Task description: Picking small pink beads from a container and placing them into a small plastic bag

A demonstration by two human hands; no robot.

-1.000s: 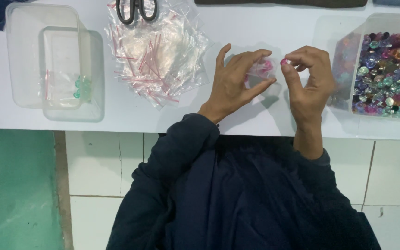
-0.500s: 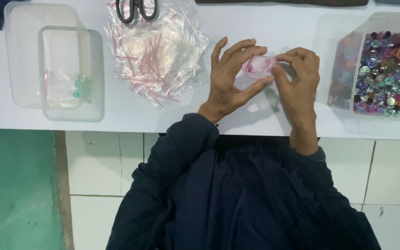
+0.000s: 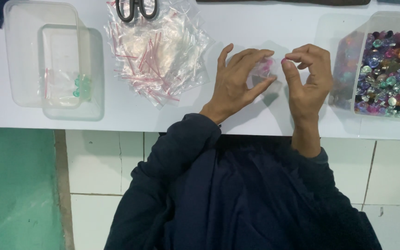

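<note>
My left hand point(image 3: 237, 78) pinches a small clear plastic bag point(image 3: 264, 69) with pink beads inside, held just above the white table point(image 3: 255, 28). My right hand point(image 3: 307, 76) is next to it on the right, thumb and forefinger closed on a tiny pink bead point(image 3: 283, 60) near the bag's mouth. Both hands hover over the table's front half, between the bag pile and the bead box.
A heap of small clear zip bags with red strips point(image 3: 158, 51) lies left of my hands, with black scissors point(image 3: 136, 8) at its far end. A clear box of mixed coloured beads point(image 3: 387, 69) stands right. Clear tubs point(image 3: 47, 55) at left hold a bag of green beads point(image 3: 82, 86).
The hands came together at the small bag half a second ago; now my right hand has drawn slightly back to the right, holding a pink bead beside the bag.
</note>
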